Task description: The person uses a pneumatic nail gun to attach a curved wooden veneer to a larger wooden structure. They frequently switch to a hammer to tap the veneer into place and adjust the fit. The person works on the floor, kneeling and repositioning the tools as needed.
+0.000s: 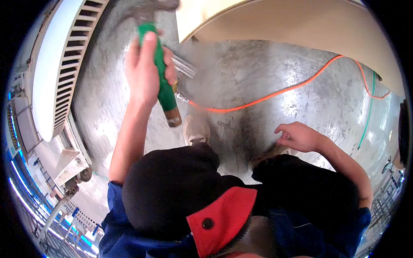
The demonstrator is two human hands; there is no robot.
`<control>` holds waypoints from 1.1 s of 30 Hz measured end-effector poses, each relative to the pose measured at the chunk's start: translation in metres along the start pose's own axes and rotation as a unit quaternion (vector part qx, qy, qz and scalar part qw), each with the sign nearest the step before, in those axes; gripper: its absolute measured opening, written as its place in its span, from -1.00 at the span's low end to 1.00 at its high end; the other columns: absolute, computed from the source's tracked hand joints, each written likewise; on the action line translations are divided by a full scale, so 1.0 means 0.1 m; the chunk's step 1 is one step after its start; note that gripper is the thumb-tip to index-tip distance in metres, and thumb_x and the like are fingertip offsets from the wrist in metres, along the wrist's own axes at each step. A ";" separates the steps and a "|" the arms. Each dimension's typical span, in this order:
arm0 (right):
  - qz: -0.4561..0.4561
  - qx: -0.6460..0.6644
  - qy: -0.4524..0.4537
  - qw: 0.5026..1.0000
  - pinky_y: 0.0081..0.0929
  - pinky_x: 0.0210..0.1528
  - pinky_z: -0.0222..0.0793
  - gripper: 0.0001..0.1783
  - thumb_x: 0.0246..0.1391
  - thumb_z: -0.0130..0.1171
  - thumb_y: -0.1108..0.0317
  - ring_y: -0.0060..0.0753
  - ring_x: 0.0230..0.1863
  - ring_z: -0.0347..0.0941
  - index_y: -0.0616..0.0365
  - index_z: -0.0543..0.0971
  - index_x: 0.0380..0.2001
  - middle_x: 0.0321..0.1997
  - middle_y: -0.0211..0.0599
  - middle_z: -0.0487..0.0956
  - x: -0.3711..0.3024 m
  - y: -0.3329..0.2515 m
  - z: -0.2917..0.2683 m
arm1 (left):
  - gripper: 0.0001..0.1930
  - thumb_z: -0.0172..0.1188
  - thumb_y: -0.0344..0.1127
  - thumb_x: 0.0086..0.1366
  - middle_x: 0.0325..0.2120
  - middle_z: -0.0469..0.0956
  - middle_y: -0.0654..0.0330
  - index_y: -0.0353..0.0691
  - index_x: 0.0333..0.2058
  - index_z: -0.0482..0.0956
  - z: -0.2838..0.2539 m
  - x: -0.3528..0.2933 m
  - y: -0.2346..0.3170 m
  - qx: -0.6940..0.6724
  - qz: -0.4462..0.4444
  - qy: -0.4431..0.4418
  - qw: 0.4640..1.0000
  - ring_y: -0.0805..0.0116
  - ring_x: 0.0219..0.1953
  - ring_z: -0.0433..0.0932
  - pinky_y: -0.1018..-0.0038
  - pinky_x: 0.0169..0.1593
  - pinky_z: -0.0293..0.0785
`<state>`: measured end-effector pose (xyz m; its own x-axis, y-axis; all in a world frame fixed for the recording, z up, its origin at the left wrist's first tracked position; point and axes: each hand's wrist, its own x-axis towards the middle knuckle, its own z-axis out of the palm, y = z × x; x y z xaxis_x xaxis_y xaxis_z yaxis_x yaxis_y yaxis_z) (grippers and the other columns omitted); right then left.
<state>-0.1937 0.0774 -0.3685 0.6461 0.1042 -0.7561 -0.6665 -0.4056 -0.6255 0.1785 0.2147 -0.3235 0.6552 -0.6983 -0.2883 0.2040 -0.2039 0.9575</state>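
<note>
Closest to my head view is a red flap (223,221) with a dark button, and below it I see black trousers (172,185) with the knees spread. Over the right knee I have the right hand (297,136), fingers curled; from here I can't tell whether the tips meet or pinch anything. Two pale shoes, the left one (197,129) and the right one (275,155), stand on the grey floor (241,73).

Farther out, my left hand (148,73) is clamped around the green grip of a hammer (162,81), raised over the left part of the floor. Its butt tilts back toward the left shoe; its head, blurred, points away toward the floor's far edge.

Partly behind that hand I make out a shiny metal cylinder (185,67). Near the hammer's butt, an orange hose (249,106) starts at a metal fitting (181,97) and curves over the floor to its right side, near a green line (368,118).

Along the floor's left edge I see a white slatted panel (58,77) and a wheeled bracket (71,170). A beige curved-looking board (301,26) borders the far edge.
</note>
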 end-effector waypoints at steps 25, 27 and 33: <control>0.014 -0.006 -0.008 1.000 -0.21 -0.17 0.53 -0.61 0.20 0.25 0.24 -0.05 -0.28 0.65 0.29 0.56 -0.01 -0.35 -0.05 0.68 0.13 -0.07 -0.04 | -0.72 -0.01 -0.13 0.52 -0.66 0.42 0.20 -0.27 -0.20 0.38 0.25 0.08 -0.03 -0.053 0.123 0.018 0.991 0.46 -0.73 0.40 0.45 -0.63 0.37; 0.012 -0.022 -0.010 1.000 -0.20 -0.17 0.53 -0.61 0.20 0.24 0.25 -0.06 -0.27 0.65 0.29 0.56 -0.01 -0.34 -0.05 0.69 0.13 -0.10 -0.10 | -0.74 0.03 -0.15 0.51 -0.65 0.43 0.23 -0.27 -0.20 0.38 0.30 0.03 -0.22 0.080 0.031 -0.066 0.994 0.47 -0.71 0.41 0.44 -0.62 0.37; 0.011 -0.015 0.007 1.000 -0.20 -0.16 0.54 -0.61 0.21 0.23 0.23 -0.04 -0.26 0.65 0.29 0.55 -0.02 -0.34 -0.05 0.69 0.08 0.02 0.02 | -0.73 0.00 -0.12 0.53 -0.68 0.41 0.24 -0.22 -0.22 0.36 0.25 0.07 0.08 -0.094 0.118 0.022 0.988 0.45 -0.74 0.39 0.46 -0.66 0.34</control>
<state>-0.1911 0.0795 -0.3759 0.6364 0.0830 -0.7669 -0.6691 -0.4353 -0.6023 0.1666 0.1904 -0.3174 0.7305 -0.6802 -0.0609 0.1705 0.0952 0.9807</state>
